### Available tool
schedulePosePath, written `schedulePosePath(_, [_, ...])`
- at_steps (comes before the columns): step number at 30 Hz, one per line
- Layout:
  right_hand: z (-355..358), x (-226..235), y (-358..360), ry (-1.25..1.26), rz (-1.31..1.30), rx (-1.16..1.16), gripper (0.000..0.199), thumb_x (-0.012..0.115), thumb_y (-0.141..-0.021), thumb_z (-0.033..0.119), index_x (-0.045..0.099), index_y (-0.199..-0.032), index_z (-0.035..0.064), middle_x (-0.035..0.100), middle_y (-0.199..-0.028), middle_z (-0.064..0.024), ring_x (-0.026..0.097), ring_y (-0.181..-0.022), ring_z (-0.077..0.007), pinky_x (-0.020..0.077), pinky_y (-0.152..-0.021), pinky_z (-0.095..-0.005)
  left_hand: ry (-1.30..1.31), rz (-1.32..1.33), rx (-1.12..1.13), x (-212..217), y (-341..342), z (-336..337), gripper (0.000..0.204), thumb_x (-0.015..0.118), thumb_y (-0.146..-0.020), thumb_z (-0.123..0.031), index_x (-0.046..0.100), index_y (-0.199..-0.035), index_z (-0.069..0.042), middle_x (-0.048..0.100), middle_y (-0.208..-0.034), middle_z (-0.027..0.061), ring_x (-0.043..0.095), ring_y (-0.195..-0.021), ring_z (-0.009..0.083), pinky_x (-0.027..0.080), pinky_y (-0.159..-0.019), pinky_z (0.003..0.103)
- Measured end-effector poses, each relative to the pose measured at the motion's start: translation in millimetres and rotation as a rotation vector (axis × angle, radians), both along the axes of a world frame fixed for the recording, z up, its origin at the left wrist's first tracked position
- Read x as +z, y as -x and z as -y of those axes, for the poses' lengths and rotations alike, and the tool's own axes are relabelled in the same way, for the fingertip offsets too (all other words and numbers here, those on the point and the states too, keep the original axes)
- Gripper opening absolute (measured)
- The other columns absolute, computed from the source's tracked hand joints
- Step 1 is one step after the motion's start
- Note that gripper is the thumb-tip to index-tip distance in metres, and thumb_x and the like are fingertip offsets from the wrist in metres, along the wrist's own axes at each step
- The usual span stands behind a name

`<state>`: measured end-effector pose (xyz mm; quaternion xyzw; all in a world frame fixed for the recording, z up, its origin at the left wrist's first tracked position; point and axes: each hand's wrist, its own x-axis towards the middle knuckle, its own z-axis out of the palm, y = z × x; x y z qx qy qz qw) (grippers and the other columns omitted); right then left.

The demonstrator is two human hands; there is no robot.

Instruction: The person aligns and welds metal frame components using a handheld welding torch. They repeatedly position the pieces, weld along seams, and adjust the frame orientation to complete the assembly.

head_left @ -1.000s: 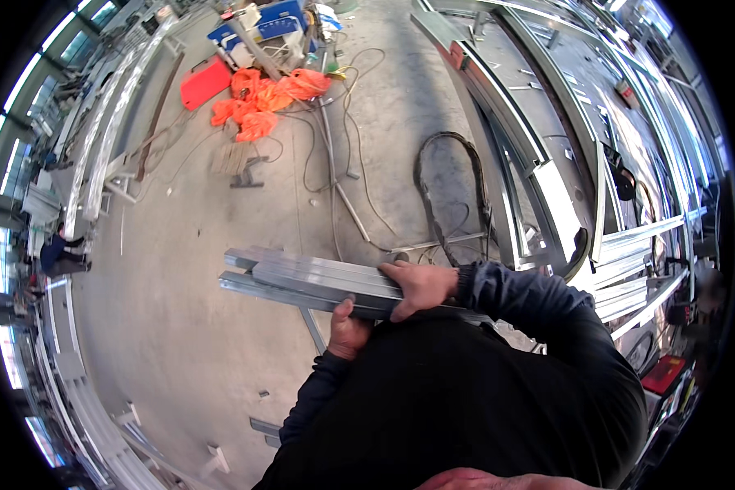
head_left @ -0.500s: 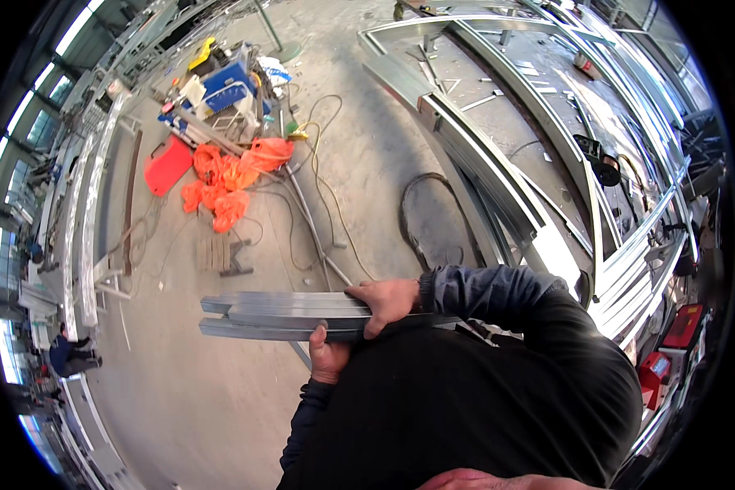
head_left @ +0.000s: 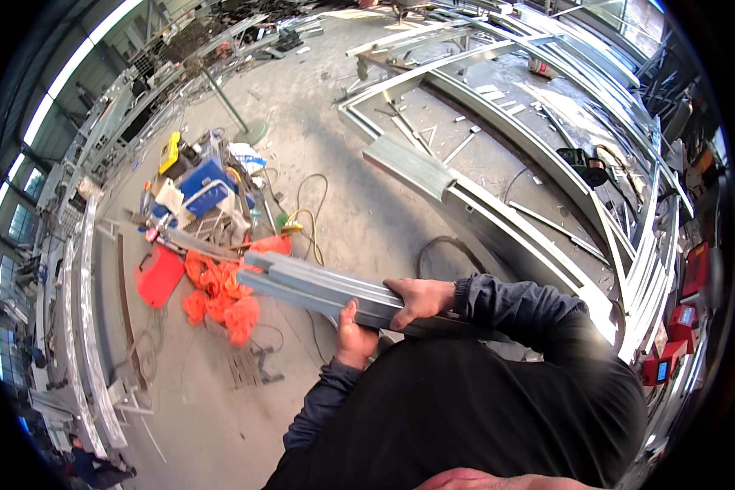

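Observation:
A bundle of silvery metal channel profiles lies across the front of my body, its free end pointing to the far left. My left hand grips it from the near side, thumb up along the edge. Over the top, my right hand is wrapped round the bundle further right, its forearm coming in from the right. The bundle's right end is hidden behind my arm and dark clothing.
Orange plastic sheeting, a red container and a blue toolbox lie to the left, with cables nearby. A large metal frame spans the right. A person is at lower left.
The bundle's free end has swung up and away from me, and now overlaps the orange sheeting in view. Both hands have shifted slightly right, keeping hold. The surroundings have turned in view.

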<state>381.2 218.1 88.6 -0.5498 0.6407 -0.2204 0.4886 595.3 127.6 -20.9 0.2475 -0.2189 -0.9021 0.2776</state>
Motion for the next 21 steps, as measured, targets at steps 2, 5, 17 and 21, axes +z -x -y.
schedulePosePath(2, [29,9,21,-0.007,0.032,-0.12,0.092,0.091,-0.078,0.039,0.054,-0.145,-0.0107,0.074,-0.125,-0.0286,0.073,-0.119,-0.0352,0.0583,-0.099,-0.0438,0.038,0.029,-0.004,17,42,44,0.067,0.062,-0.103,-0.057,0.057,-0.151,-0.011,0.063,-0.148,0.0099,0.057,-0.142,0.0318,0.042,-0.124,0.052])
schedulePosePath(5, [75,16,58,-0.011,0.122,-0.281,0.087,0.092,-0.079,0.039,0.056,-0.144,-0.007,0.074,-0.121,-0.0241,0.072,-0.115,-0.0304,0.0575,-0.098,-0.0419,0.07,0.049,-0.027,41,112,109,0.065,0.056,-0.106,-0.059,0.058,-0.151,-0.011,0.065,-0.145,0.0098,0.061,-0.137,0.0315,0.046,-0.12,0.05])
schedulePosePath(17, [286,7,276,0.207,0.488,-0.649,0.074,0.091,-0.085,0.041,0.065,-0.132,-0.009,0.073,-0.103,-0.0155,0.073,-0.083,-0.0212,0.0594,-0.065,-0.0388,0.234,0.06,-0.237,111,391,346,0.058,0.062,-0.104,-0.06,0.069,-0.137,-0.013,0.074,-0.13,0.0078,0.069,-0.122,0.031,0.053,-0.11,0.046])
schedulePosePath(21, [374,-12,334,0.283,0.666,-0.7,0.072,0.091,-0.088,0.035,0.054,-0.136,-0.0051,0.071,-0.108,-0.0156,0.074,-0.079,-0.0208,0.0615,-0.064,-0.0387,0.265,0.08,-0.363,97,469,446,0.056,0.063,-0.104,-0.056,0.069,-0.136,-0.011,0.074,-0.128,0.009,0.071,-0.119,0.0313,0.054,-0.109,0.046])
